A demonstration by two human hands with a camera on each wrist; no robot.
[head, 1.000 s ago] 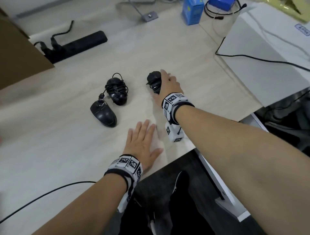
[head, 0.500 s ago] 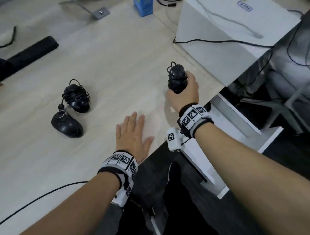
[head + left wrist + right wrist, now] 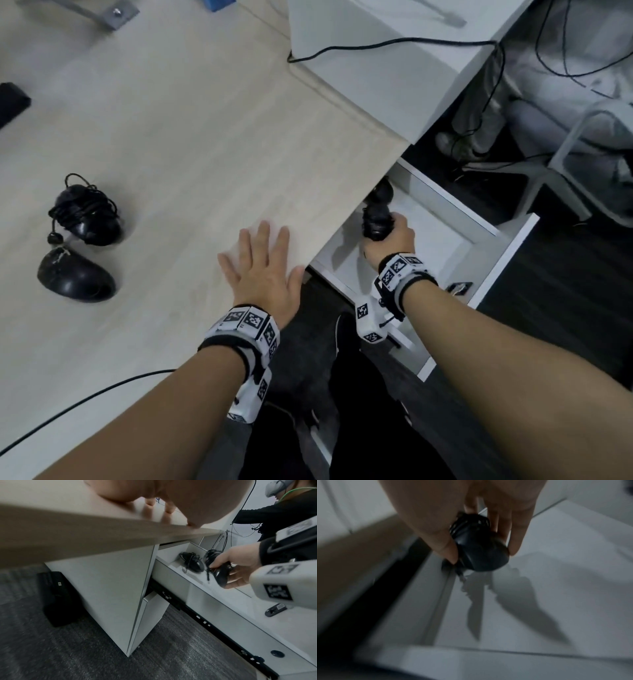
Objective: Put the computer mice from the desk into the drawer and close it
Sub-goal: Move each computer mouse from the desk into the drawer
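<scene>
My right hand point(image 3: 387, 236) grips a black mouse point(image 3: 376, 222) with its cord wound round it, inside the open white drawer point(image 3: 496, 260) just above its floor; in the right wrist view the thumb and fingers clamp the mouse point(image 3: 479, 547). Another black mouse point(image 3: 192, 562) lies at the drawer's back, half hidden under the desk edge point(image 3: 382, 193). Two more black mice stay on the wooden desk at the left: one wrapped in its cord point(image 3: 85, 216), one plain point(image 3: 75, 274). My left hand point(image 3: 263, 270) lies flat, fingers spread, on the desk point(image 3: 205, 137) near its front edge.
A white cabinet top point(image 3: 394, 68) with a black cable point(image 3: 376, 46) stands behind the drawer. A chair frame point(image 3: 565, 164) and cables sit on the dark floor to the right. Below the open drawer a second drawer point(image 3: 150, 615) is shut. A black cable point(image 3: 85, 397) crosses the desk's near corner.
My right hand lifted the wrapped mouse off the desk, carried it right over the edge and lowered it into the open drawer. The left hand stayed flat on the desk.
</scene>
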